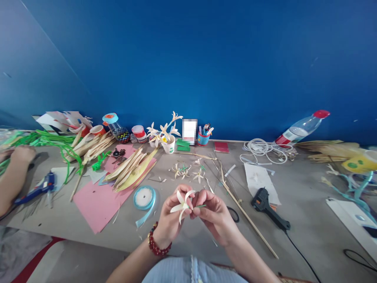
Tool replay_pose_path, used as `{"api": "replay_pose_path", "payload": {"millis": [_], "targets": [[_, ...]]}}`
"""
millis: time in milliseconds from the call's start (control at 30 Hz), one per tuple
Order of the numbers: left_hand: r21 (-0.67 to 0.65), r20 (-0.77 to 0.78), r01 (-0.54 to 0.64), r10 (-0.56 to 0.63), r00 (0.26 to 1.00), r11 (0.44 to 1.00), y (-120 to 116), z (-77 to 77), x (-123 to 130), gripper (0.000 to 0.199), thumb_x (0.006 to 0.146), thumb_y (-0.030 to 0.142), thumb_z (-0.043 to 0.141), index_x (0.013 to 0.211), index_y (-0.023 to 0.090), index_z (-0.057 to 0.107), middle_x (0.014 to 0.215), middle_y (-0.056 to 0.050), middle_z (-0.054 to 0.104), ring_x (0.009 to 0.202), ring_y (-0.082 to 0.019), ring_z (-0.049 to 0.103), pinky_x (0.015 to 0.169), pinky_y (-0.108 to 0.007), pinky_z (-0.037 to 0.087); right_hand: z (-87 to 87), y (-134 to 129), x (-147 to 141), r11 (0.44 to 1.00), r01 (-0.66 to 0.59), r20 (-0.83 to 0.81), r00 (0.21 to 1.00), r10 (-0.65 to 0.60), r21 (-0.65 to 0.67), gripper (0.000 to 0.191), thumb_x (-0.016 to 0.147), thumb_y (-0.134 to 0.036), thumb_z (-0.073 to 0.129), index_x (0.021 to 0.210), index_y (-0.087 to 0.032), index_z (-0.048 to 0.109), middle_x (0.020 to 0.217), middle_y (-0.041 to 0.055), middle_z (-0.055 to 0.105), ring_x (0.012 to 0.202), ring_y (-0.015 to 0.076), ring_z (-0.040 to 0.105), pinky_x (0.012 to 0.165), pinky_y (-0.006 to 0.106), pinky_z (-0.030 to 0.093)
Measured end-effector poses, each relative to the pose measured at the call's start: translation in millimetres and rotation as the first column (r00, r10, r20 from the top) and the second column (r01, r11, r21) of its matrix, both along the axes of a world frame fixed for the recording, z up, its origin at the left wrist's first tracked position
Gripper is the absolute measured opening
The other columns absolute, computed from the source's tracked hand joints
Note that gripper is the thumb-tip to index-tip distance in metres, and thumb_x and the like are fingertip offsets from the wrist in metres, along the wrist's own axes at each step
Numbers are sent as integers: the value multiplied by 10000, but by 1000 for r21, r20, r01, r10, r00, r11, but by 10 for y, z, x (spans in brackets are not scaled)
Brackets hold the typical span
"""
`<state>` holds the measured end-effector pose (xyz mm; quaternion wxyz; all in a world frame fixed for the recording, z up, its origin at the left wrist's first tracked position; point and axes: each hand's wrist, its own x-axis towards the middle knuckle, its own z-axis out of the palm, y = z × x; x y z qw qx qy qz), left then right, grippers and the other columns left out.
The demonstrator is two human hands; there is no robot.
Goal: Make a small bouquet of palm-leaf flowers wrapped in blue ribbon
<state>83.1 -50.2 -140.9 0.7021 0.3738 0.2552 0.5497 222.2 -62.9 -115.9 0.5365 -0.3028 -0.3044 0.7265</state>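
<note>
My left hand [173, 206], with a red bead bracelet on the wrist, is closed on a cream-white artificial flower [183, 205] by its base, its pointed petals spread outward. Beside it, the fingertips of my right hand [212, 210] pinch a thin green piece [200, 206] close to the flower's base. Whether the green piece is joined to the flower is hidden by my fingers. Just beyond my hands lie several finished-looking flowers [199, 175] with green parts. A roll of light blue ribbon [144, 197] lies left of my left hand.
A black glue gun [269, 208] lies at right, its cord trailing forward. Dried corn husks [128, 171] cover pink paper [97, 206]. A cup of flowers [169, 146] stands at the wall near a tilted bottle [303, 127]. Another person's hand [22, 154] is near a blue glue gun [41, 188].
</note>
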Motion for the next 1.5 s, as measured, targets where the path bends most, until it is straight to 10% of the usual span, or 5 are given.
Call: {"api": "replay_pose_path", "payload": {"millis": [367,600,967,1500], "targets": [[-72,9,-193,194,981,979,-58,-11,109,183,709,298,828,710,201,673,904,-21,585,864,-164,560,804,-300,480,-111,-100,-65,806,318,292,814,-502,499,123,825,-149,740,875,-248,687,813,33,664,777,190,645,711,308,530],[-30,5,-208,208,978,978,-57,-44,106,176,712,303,827,686,213,679,863,-16,591,841,-166,573,799,-315,488,-90,-118,-30,829,304,338,806,-486,469,115,816,-189,763,904,-253,726,824,42,708,758,190,673,690,295,545],[20,-21,-195,195,980,981,-18,-67,111,148,763,318,789,767,195,707,859,-25,560,753,-143,540,649,-260,475,-40,-85,-50,971,231,105,966,-237,60,231,735,-304,857,896,-226,712,795,12,709,717,145,653,687,254,542],[132,-115,-259,274,955,957,-17,-73,106,151,769,311,780,734,216,668,876,-40,612,852,-193,581,792,-328,491,-65,-122,-37,799,339,379,744,-550,496,104,827,-219,765,920,-258,742,817,42,733,750,184,685,684,279,539]]}}
